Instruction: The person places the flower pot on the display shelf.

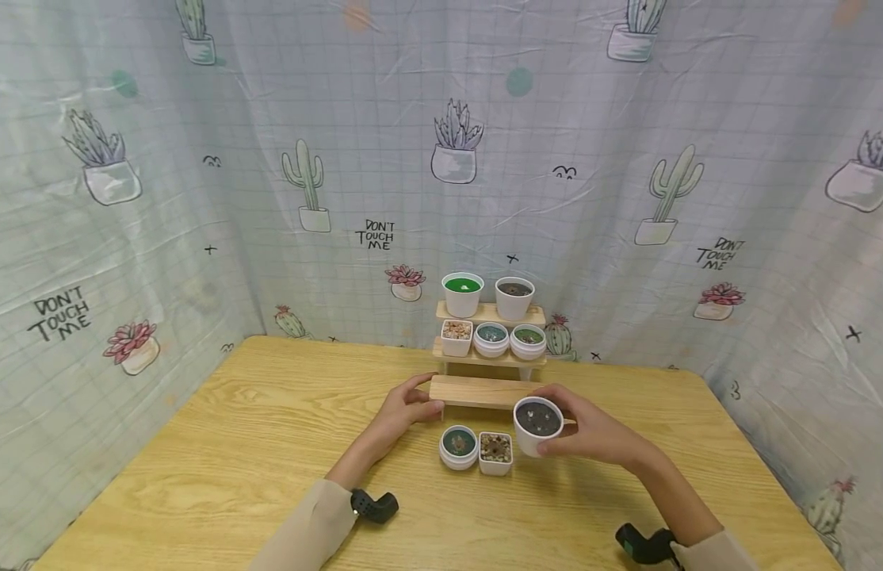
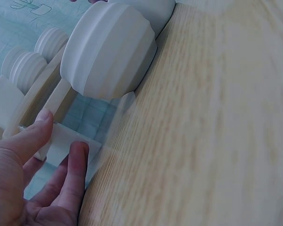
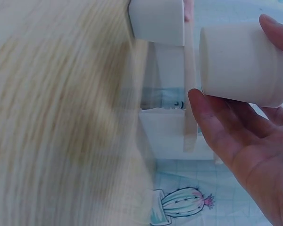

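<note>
My right hand (image 1: 591, 428) grips a round white pot (image 1: 536, 444) by its side, thumb in front, fingers behind. Dark grey fill shows inside it. This pot is raised off the table near the right end of the lowest board of a stepped wooden stand (image 1: 484, 389). At that board's left end is my left hand (image 1: 402, 412); in the left wrist view its thumb (image 2: 37, 129) and fingers hold the board's end by the white leg (image 2: 63, 146). On the table before the stand are a round white pot (image 1: 459, 460) and a square pebble-filled pot (image 1: 495, 464).
The stand's middle step bears a square pot (image 1: 456, 345) and two low round pots (image 1: 491, 347), (image 1: 528, 349). On the top step are a green-filled pot (image 1: 463, 303) and a grey-filled pot (image 1: 514, 305). A cactus-print curtain (image 1: 384, 103) hangs behind the wooden table (image 1: 284, 412).
</note>
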The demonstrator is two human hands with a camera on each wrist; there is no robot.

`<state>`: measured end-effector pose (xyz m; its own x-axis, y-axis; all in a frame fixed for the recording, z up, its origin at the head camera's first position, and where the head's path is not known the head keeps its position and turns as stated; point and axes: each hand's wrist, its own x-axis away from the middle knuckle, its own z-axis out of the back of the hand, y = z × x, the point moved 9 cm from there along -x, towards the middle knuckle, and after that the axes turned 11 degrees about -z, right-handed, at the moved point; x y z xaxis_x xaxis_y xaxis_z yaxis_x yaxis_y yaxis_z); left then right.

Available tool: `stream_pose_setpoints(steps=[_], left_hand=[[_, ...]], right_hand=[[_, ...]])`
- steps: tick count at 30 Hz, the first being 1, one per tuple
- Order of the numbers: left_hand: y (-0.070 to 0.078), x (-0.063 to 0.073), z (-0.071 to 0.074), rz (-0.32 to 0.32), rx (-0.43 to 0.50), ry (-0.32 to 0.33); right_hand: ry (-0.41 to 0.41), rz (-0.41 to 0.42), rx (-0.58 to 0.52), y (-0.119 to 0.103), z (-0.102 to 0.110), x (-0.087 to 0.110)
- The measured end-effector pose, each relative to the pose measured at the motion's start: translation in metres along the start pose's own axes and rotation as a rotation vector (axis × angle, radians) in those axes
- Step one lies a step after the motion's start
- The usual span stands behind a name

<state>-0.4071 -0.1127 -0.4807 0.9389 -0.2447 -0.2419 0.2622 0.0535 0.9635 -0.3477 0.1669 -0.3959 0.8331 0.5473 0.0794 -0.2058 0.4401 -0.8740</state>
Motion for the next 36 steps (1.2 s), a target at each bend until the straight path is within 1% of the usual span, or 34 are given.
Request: stream_pose_setpoints(steps=[4, 10, 20, 26, 33, 36], left_hand=[[-0.001, 0.0, 0.0, -0.001, -0.009, 0.005], [-0.002, 0.0, 0.002, -0.001, -0.012, 0.013], [0.001, -0.001, 0.001, -0.002, -0.005, 0.008], [-0.001, 0.0, 0.0, -0.001, 0.0, 0.004], [-0.003, 0.0, 0.001, 0.005, 0.004, 0.001], [-0.002, 0.0, 0.001, 0.005, 0.001, 0.0]], right_hand=[[0.011, 0.02, 0.002, -0.004, 0.002, -0.002], [0.018, 0.026, 0.008, -0.011, 0.002, -0.009], [0.04, 0.008, 0.012, -0.021, 0.002, -0.021], [0.052, 0.011, 0.012, -0.025, 0.001, -0.027], [0.066, -0.019, 0.004, -0.026, -0.001, -0.036], [0.069, -0.014, 0.003, -0.028, -0.003, -0.04]])
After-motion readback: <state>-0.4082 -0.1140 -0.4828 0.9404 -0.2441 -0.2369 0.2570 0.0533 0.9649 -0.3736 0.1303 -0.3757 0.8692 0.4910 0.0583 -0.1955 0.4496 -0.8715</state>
